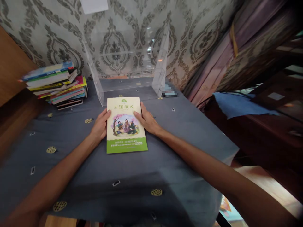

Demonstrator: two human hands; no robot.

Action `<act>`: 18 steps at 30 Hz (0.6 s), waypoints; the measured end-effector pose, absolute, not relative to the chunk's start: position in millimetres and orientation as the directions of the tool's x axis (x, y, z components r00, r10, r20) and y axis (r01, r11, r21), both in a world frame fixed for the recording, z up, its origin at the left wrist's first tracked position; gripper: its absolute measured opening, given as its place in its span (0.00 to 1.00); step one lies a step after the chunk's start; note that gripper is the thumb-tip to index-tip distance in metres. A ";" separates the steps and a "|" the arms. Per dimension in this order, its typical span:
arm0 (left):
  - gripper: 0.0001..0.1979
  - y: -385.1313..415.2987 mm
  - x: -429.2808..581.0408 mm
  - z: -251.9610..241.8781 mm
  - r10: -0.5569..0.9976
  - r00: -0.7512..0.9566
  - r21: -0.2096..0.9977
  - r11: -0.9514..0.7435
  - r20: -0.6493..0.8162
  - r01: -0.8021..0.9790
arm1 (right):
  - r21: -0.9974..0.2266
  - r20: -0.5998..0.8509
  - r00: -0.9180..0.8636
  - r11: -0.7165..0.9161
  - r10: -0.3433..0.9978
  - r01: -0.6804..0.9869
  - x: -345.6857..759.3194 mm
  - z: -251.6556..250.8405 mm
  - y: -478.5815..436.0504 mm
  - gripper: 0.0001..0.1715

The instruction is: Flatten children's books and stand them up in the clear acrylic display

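A book (125, 126) with a cream and green cover is held by its two long sides, its front facing up at me. Chinese characters and a drawing of several figures under a pink tree are on the cover. My left hand (100, 124) grips the left edge, thumb at the cover's rim. On the opposite edge, my right hand (147, 119) has its thumb on the front, its other fingers partly hidden behind. Just beyond the book stands a clear acrylic rack (100, 94) with nothing visible on its shelves.
A messy stack of books (59, 83) stands at the table's back left. The blue-grey tablecloth (94, 179) has pineapple prints. Behind the rack hangs patterned fabric (115, 47). A pinkish curtain (213, 72) is at the right, near a blue cloth (234, 104). A blurred-out item (169, 90) lies beside the rack.
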State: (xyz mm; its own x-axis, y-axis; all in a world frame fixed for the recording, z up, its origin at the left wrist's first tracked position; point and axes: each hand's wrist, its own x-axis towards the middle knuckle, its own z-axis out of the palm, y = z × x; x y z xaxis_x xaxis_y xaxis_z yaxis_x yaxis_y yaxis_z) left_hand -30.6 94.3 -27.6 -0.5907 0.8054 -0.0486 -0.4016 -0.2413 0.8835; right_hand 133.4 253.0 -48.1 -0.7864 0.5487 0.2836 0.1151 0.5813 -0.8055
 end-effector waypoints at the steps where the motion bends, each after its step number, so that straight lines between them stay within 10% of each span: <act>1: 0.14 94.6 -30.3 -27.5 0.797 -0.602 0.878 -0.256 -0.044 -0.404 | -0.860 0.264 -0.781 0.505 0.567 0.076 132.8 -46.2 252.2 0.41; 8: 0.17 94.3 -31.6 -25.9 0.759 -0.650 0.897 -0.255 -0.046 -0.361 | -0.957 0.098 -0.852 -0.185 0.514 -0.222 128.3 -40.2 243.5 0.31; 18: 0.16 93.9 -30.0 -24.6 0.778 -0.627 0.900 -0.248 -0.035 -0.358 | -0.905 -0.028 -0.868 -0.381 0.496 -0.188 129.9 -39.8 244.0 0.26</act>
State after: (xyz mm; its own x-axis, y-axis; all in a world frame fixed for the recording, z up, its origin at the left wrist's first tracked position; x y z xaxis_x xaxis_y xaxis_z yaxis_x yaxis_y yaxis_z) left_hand -30.0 93.9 -24.6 -0.6270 0.7783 -0.0350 -0.3582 -0.2481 0.9001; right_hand 129.9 244.0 -39.8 -0.8680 0.4957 -0.0285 -0.1877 -0.3807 -0.9055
